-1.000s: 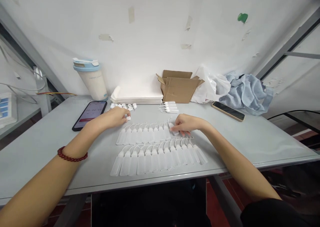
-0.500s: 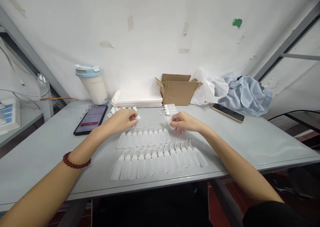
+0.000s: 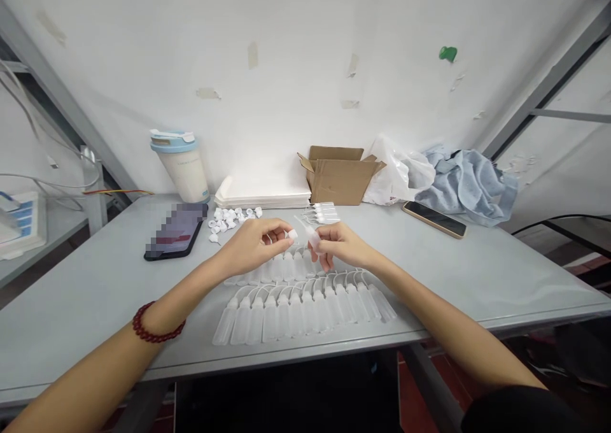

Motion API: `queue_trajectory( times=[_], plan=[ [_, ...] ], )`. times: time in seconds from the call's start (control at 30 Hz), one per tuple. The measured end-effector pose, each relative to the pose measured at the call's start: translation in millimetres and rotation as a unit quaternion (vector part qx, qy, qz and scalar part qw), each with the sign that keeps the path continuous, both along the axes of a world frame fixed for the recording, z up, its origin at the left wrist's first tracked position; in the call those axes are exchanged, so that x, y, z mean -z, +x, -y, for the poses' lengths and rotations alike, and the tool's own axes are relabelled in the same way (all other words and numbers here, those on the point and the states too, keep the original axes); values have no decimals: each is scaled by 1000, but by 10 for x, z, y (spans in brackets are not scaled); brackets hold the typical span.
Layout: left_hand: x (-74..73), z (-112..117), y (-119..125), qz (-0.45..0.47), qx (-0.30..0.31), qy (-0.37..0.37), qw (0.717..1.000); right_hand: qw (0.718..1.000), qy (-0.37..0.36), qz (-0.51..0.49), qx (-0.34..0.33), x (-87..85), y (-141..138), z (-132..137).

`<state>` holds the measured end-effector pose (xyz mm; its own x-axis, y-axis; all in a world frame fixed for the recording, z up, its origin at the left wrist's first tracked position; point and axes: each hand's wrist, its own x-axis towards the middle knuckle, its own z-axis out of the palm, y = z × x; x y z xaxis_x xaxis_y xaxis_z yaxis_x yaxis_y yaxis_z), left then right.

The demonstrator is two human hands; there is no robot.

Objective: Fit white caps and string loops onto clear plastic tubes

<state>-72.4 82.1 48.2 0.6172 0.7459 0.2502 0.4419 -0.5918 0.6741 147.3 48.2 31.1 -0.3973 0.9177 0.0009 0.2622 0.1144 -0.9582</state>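
Observation:
Between the thumb and fingers of my left hand (image 3: 258, 245) is a small white cap (image 3: 292, 234). My right hand (image 3: 340, 245) is closed around a translucent squeeze bottle (image 3: 313, 237), its thin pale spout pointing up and left. The two hands face each other, a short gap between cap and bottle. Below them lies a row of translucent bottles (image 3: 277, 269) with curved spouts, partly hidden by my left hand. A longer front row of like bottles (image 3: 296, 312) lies nearer the table edge. Loose white caps (image 3: 231, 218) are heaped behind my left hand.
Several more bottles (image 3: 327, 212) lie behind my right hand, before an open cardboard box (image 3: 341, 181). White flat packages (image 3: 265, 192), a blue-lidded cup (image 3: 184, 169) and a phone (image 3: 179, 232) are left. A plastic bag (image 3: 398, 172), blue cloth (image 3: 465, 184) and second phone (image 3: 434, 220) are right.
My left hand has moved right from beside the cap heap, carrying the white cap toward the bottle. My right hand has shifted slightly left with the bottle, whose spout now shows.

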Motion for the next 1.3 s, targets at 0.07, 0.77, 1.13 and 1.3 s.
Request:
queue_trajectory(
  times=[0.07,0.77,1.13,1.3],
  plan=[
    [1,16,10,8,8,-3,1000,1000,-17,-13,-15,19,-5,-1],
    [-79,159,50,-13,88,-47,995,992,-54,-22,-114,9,69,-13],
    [29,169,109,-13,69,-159,985,998,-18,4,-67,-16,38,36],
    [80,127,126,57,58,-250,965,997,-26,-23,-71,-33,45,32]
  ],
)
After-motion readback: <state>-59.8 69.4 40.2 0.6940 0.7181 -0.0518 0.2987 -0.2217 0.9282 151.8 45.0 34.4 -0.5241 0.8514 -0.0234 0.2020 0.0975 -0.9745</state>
